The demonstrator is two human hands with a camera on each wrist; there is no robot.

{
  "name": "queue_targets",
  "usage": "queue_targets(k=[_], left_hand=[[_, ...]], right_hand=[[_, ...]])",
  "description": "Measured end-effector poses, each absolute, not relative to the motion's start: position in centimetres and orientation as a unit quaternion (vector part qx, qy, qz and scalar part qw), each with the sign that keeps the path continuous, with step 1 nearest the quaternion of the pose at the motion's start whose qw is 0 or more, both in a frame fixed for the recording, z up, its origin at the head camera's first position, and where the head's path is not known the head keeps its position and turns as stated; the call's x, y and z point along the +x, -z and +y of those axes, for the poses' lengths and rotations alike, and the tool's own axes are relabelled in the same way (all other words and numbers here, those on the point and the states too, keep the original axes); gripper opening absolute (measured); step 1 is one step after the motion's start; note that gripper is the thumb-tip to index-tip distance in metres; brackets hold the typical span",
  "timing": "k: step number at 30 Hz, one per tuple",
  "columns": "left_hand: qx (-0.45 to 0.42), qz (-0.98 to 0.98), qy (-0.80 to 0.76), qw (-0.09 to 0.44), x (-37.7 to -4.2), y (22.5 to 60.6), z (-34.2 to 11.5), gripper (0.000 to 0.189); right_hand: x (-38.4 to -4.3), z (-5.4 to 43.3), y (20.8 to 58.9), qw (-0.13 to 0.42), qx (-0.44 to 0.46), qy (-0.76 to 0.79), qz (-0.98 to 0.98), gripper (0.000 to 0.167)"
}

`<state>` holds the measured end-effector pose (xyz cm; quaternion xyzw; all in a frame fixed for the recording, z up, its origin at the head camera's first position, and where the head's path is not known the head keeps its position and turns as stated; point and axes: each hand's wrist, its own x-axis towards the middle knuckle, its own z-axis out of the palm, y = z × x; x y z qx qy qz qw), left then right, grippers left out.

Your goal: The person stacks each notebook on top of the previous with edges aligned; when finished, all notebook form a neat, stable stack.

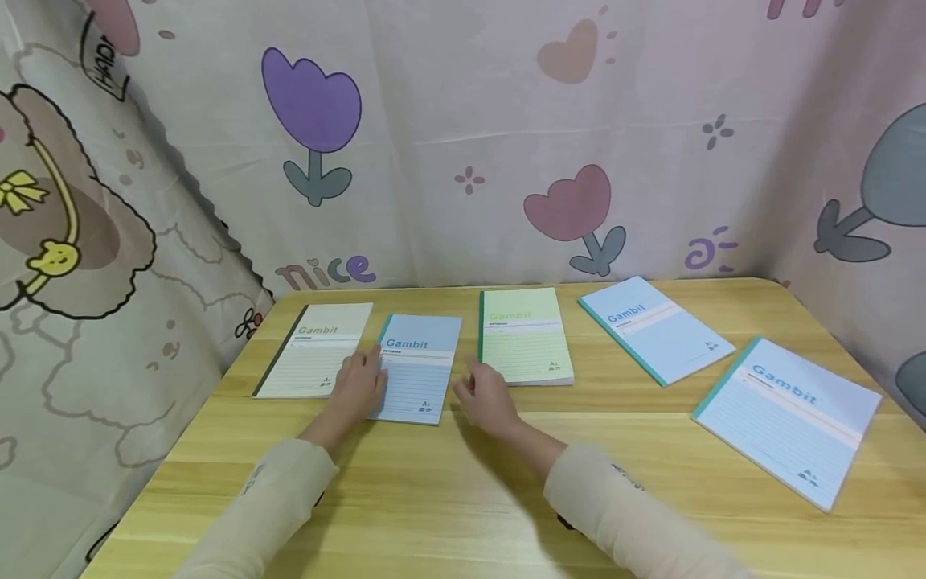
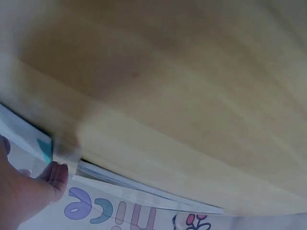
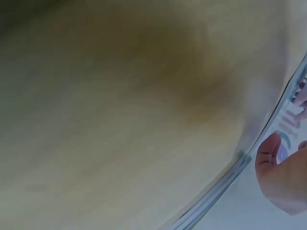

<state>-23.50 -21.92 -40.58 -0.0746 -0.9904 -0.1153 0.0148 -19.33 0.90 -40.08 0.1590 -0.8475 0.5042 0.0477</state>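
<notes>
A blue Gambit notebook [image 1: 418, 378] lies flat on the wooden table between my hands. My left hand [image 1: 359, 384] is at its left edge, fingertips right at the spine, overlapping the corner of the cream notebook [image 1: 313, 354]. In the left wrist view the left thumb and fingers [image 2: 58, 178] sit by the teal corner of the spine. To the right of the blue notebook, my right hand [image 1: 486, 398] hovers with fingers loosely bent and nothing in them. The green notebook [image 1: 526, 334] lies just behind that hand, its lower left corner partly covered.
Two more blue notebooks lie to the right: one tilted [image 1: 654, 330] near the back edge, another larger-looking one [image 1: 788, 418] closer to the front. Behind the wooden table [image 1: 434, 507] hangs a printed curtain [image 1: 448, 96], which also runs along the left side.
</notes>
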Motion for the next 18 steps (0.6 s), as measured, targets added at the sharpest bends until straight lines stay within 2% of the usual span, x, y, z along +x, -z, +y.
queue_targets(k=[4,5,11,18], left_hand=[[-0.072,-0.992,0.104,0.024,-23.3,41.2,-22.4,0.053],[-0.074,-0.992,0.102,0.028,-23.2,41.2,-22.5,0.052],[-0.072,-0.992,0.095,0.036,-23.1,41.2,-22.6,0.050],[-0.054,-0.995,0.087,0.004,-23.1,40.8,-22.2,0.051]], right_hand=[[-19.3,-0.4,40.6,0.025,0.161,-0.510,-0.845,0.042],[-19.3,-0.8,40.7,0.017,0.159,-0.503,-0.849,0.047],[-19.5,-2.4,40.4,-0.029,0.132,-0.410,-0.902,0.053],[-20.1,-3.4,40.1,-0.054,0.114,-0.297,-0.946,0.056]])
